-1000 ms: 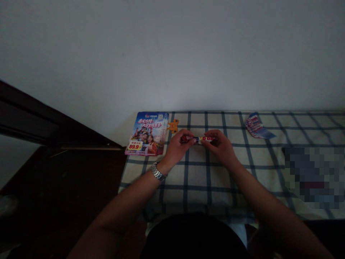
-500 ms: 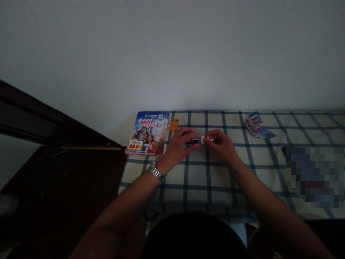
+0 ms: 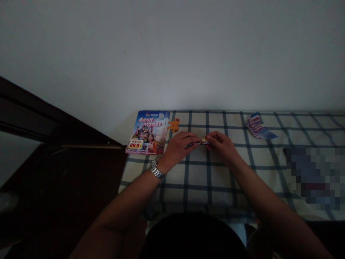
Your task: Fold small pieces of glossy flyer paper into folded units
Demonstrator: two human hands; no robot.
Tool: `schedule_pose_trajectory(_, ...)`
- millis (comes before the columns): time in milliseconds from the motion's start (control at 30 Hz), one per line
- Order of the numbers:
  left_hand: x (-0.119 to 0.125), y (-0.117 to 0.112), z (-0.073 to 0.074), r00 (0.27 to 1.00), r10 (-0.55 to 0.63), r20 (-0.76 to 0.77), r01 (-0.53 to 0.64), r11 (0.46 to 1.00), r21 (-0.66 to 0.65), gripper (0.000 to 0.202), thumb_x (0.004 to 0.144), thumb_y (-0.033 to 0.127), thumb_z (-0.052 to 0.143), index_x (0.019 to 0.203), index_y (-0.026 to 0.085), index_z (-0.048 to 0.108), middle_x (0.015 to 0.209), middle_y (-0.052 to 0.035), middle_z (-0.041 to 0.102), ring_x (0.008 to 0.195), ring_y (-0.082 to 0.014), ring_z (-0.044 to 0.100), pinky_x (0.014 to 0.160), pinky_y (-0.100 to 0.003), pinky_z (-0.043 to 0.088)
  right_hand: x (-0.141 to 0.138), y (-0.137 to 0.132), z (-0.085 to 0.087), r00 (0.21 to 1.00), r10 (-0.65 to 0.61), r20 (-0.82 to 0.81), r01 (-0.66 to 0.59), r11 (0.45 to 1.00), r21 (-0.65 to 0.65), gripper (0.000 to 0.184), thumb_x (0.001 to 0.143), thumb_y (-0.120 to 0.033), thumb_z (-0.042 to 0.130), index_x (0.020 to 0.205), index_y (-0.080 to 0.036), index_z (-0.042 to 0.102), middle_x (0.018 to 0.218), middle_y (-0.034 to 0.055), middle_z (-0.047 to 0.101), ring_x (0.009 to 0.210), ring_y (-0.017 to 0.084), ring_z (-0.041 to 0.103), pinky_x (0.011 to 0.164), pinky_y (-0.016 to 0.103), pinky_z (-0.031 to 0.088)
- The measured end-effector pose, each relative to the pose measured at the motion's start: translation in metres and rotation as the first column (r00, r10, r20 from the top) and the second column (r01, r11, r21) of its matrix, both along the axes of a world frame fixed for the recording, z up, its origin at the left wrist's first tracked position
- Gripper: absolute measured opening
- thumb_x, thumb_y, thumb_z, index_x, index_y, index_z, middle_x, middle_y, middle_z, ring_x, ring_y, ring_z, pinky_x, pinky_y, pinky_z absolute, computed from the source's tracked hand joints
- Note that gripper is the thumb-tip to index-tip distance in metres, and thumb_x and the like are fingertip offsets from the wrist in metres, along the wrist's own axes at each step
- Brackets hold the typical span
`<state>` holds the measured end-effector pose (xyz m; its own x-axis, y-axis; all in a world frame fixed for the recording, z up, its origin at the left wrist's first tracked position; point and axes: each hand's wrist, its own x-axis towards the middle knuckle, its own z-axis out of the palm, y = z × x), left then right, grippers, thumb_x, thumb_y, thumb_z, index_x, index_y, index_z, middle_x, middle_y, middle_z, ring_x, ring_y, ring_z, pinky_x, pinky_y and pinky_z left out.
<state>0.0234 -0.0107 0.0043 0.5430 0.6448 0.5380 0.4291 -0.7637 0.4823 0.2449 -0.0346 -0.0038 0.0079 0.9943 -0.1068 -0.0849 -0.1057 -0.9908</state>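
Over the middle of the checked cloth, my left hand (image 3: 179, 146) and my right hand (image 3: 222, 146) face each other. Between their fingertips is a small, narrow folded flyer (image 3: 202, 141), printed in dark and red tones with a yellowish patch. Both hands are closed on it, the left at one end and the right at the other; the fingers cover much of it. Left of my left hand lies a stack of printed flyers (image 3: 148, 135) with "89.9" on the top sheet. An orange bear-shaped figure (image 3: 174, 125) sits between the stack and my left hand.
A bundle of folded flyers (image 3: 259, 127) lies on the right part of the checked cloth (image 3: 229, 190). Farther right is a blurred-out dark object (image 3: 312, 176). A white wall (image 3: 188, 54) borders the far edge. Dark wooden furniture (image 3: 40, 115) stands at left.
The folded flyer has turned so that less of its printed face, including the red figures, shows. My fingers have shifted slightly along it. The other items lie as before.
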Motion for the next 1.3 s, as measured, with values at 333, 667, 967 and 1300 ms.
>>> schedule_pose_trajectory(333, 0.0, 0.0, 0.001, 0.994, 0.092, 0.055, -0.076, 0.969, -0.233, 0.019, 0.102, 0.036, 0.062, 0.104, 0.022, 0.075, 0.092, -0.0022, 0.072, 0.085, -0.0163, 0.068, 0.078, -0.03, 0.052, 0.001, -0.006, 0.006, 0.968, 0.096, 0.232, -0.136, 0.977, 0.163, 0.038, 0.091, -0.062, 0.068, 0.098, -0.024, 0.069, 0.087, 0.0029, 0.072, 0.077, 0.02, 0.067, 0.073, 0.034, 0.057)
schedule_pose_trajectory(667, 0.002, -0.001, 0.0, 0.994, 0.066, 0.086, -0.028, 0.921, -0.389, 0.021, 0.098, 0.041, 0.066, 0.1, 0.023, 0.077, 0.091, -0.0016, 0.076, 0.081, -0.0169, 0.069, 0.076, -0.029, 0.051, -0.001, -0.008, 0.007, 0.89, 0.024, 0.454, -0.169, 0.944, 0.283, 0.026, 0.089, -0.05, 0.074, 0.095, -0.024, 0.071, 0.087, 0.0034, 0.074, 0.08, 0.021, 0.068, 0.077, 0.035, 0.056)
schedule_pose_trajectory(967, 0.004, 0.002, 0.001, 0.951, 0.116, 0.288, 0.048, 0.862, -0.505, 0.024, 0.097, 0.042, 0.069, 0.104, 0.02, 0.075, 0.096, -0.0037, 0.077, 0.087, -0.0169, 0.072, 0.079, -0.028, 0.056, 0.001, -0.008, 0.012, 0.872, -0.084, 0.482, -0.067, 0.955, 0.288, 0.028, 0.088, -0.049, 0.073, 0.094, -0.022, 0.072, 0.081, 0.0022, 0.072, 0.071, 0.019, 0.064, 0.068, 0.031, 0.053)
schedule_pose_trajectory(1300, 0.007, 0.003, -0.001, 0.909, 0.15, 0.389, 0.097, 0.832, -0.547, 0.023, 0.096, 0.043, 0.069, 0.096, 0.02, 0.074, 0.092, -0.003, 0.076, 0.085, -0.0168, 0.07, 0.079, -0.029, 0.056, 0.003, -0.008, 0.009, 0.882, -0.069, 0.466, -0.07, 0.96, 0.273, 0.027, 0.089, -0.049, 0.073, 0.096, -0.024, 0.071, 0.081, 0.0014, 0.07, 0.071, 0.019, 0.063, 0.066, 0.031, 0.051)
